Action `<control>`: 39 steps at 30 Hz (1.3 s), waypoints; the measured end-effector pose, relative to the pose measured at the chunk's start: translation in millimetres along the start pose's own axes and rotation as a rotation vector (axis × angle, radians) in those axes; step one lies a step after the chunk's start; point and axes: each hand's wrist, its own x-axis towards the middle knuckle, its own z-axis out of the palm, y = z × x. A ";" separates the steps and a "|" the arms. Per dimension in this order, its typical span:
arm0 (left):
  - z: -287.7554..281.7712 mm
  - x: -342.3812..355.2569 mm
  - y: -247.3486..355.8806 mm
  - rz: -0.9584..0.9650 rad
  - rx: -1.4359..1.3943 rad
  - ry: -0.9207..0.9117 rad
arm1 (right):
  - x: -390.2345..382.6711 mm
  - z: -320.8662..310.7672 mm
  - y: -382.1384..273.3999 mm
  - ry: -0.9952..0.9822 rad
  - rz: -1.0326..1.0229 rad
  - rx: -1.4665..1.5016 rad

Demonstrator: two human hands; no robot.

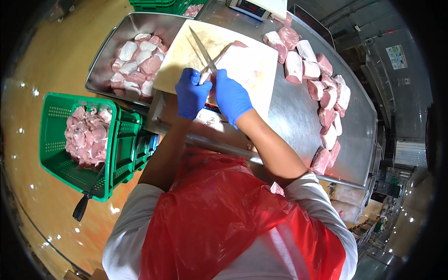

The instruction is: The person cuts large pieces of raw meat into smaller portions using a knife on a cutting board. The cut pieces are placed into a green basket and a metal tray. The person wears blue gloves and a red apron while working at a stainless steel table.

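My right hand (232, 94), in a blue glove, is closed around the handle of a knife (201, 46). Its long blade points away to the far left over a pale cutting board (267, 74). My left hand (192, 94), also blue-gloved, is closed beside it, with a pinkish bit of meat showing at its fingers. On the board, just beyond both hands, lies a large pale, fat-covered piece of meat (235, 57). The hands partly hide its near end, and the knife handle is hidden in my grip.
A metal tub (101, 65) of meat chunks stands left of the board. Below it, a green basket (49, 135) holds pale trimmings, with a black-handled tool (81, 206) at its side. Several meat pieces (294, 67) line the right of the steel table (354, 135). A scale (248, 8) stands beyond.
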 end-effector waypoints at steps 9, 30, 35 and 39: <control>-71.4 29.3 -26.6 -0.383 -0.253 -0.083 | -150.4 -61.2 45.9 -0.408 0.147 -0.207; -90.8 -2.5 -6.1 -0.469 -0.502 -0.230 | -70.6 -5.3 15.4 -0.204 0.076 -0.030; -230.4 -7.0 29.7 -0.122 -0.148 0.081 | -150.0 -64.0 61.2 -0.509 0.190 -0.097; -366.2 -19.0 26.7 -0.273 0.562 0.290 | -170.2 -70.7 102.5 -0.101 0.044 0.143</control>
